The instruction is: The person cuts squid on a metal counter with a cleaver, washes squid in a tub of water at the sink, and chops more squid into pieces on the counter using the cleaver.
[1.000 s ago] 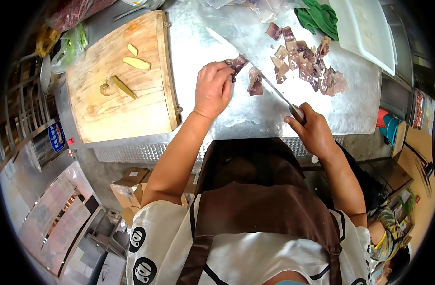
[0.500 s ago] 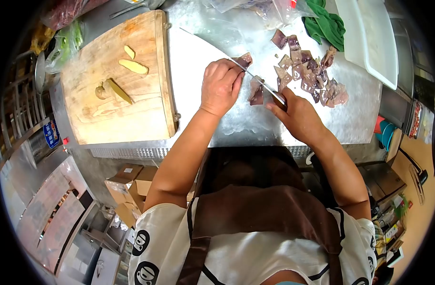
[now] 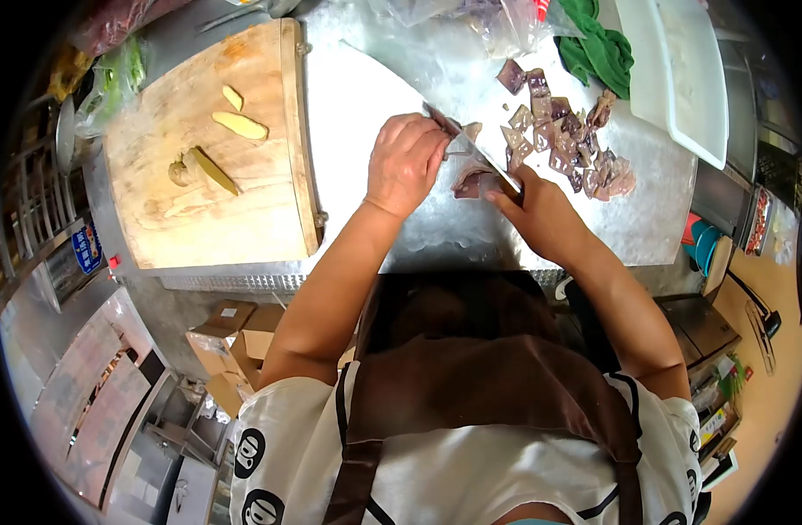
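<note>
On the metal worktop, my left hand (image 3: 407, 162) holds down a dark purplish slice of meat (image 3: 441, 119) with curled fingers, which partly hide it. My right hand (image 3: 545, 214) is closed around the handle of a knife (image 3: 497, 168). Its blade slants up and left, its far end close to my left fingertips. Another purplish piece (image 3: 471, 184) lies beside the blade, just left of my right hand. Right of the knife, several cut pieces of the same meat (image 3: 563, 136) lie in a loose pile. The exact kind of meat cannot be made out.
A wooden cutting board (image 3: 265, 210) at left bears yellow slices (image 3: 240, 125) and a brownish-green piece (image 3: 214, 171). Plastic bags (image 3: 480, 22), a green cloth (image 3: 598, 48) and a white tub (image 3: 694, 114) line the back and right. Cardboard boxes (image 3: 226, 337) stand below.
The knife blade has turned and shifted right, away from my left fingers. The purplish pieces around it have shifted a little. My left hand stays nearly in place.
</note>
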The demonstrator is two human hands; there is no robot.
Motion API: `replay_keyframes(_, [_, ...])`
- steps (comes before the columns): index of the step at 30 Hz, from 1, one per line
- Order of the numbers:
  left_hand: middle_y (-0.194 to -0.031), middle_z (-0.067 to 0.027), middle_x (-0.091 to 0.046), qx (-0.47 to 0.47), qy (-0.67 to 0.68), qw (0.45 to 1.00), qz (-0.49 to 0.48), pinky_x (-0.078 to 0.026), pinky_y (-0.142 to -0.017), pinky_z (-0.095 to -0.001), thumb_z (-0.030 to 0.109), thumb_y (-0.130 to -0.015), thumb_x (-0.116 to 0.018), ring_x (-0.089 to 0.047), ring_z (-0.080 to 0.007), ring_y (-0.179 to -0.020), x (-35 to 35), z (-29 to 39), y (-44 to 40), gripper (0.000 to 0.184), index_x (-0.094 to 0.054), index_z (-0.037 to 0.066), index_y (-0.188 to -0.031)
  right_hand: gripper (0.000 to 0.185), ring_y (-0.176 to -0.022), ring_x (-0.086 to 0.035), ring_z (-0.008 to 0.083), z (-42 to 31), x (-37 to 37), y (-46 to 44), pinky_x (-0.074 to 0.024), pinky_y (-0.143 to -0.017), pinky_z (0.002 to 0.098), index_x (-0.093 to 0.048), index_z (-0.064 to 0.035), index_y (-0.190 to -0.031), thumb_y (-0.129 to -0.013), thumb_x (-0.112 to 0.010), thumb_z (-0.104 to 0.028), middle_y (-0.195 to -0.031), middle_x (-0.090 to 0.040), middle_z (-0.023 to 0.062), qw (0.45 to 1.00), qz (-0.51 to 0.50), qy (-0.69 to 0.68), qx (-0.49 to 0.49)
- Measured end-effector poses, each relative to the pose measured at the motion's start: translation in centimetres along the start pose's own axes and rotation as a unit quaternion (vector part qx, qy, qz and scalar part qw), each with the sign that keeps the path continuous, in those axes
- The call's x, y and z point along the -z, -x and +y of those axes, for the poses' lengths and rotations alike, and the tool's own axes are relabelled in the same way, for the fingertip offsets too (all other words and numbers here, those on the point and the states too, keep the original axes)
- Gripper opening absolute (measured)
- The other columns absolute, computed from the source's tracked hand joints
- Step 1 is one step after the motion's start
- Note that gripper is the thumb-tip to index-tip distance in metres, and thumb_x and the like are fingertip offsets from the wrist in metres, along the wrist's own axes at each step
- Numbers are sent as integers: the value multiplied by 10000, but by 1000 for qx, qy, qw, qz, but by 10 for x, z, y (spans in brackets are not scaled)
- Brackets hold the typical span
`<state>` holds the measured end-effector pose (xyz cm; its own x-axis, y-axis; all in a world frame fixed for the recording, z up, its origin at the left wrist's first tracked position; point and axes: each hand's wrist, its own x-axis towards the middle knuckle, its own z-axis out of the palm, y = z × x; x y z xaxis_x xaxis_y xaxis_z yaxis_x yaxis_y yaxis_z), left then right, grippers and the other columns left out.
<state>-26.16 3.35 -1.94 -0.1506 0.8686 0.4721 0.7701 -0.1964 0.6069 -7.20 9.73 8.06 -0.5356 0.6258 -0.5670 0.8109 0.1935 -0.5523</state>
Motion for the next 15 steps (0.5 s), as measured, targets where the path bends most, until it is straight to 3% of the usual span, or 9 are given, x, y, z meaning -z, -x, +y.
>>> replay_keyframes(6, [-889, -67, -620, -4, 19, 1000, -1, -472, -855, -394, 19, -695, -714, -583, -272, -912, -16, 24, 9, 134, -655, 47, -812, 430, -799, -623, 451, -23, 1, -26, -506, -697, 475, -540, 82, -930, -892, -611, -340, -799, -618, 296, 1000, 16, 3, 20])
replay_keyframes(12, [-931, -71, -611, -2, -13, 1000, 2, -472, -867, -394, 28, -713, -711, -575, -265, -938, -1, 7, 19, 104, -640, 41, -786, 464, -794, -628, 443, 8, 8, -12, -502, -714, 472, -543, 84, -959, -891, -618, -370, -804, -630, 282, 997, 75, 5, 1])
replay_keyframes(15, [-1018, -95, -606, 23, -43, 999, -5, -437, -907, -431, 0, -764, -659, -562, -294, -979, 20, -2, 18, 141, -646, 37, -900, 437, -775, -632, 434, 12, 10, 0, -502, -702, 459, -554, 56, -952, -884, -635, -367, -791, -638, 268, 994, 110, 9, -15])
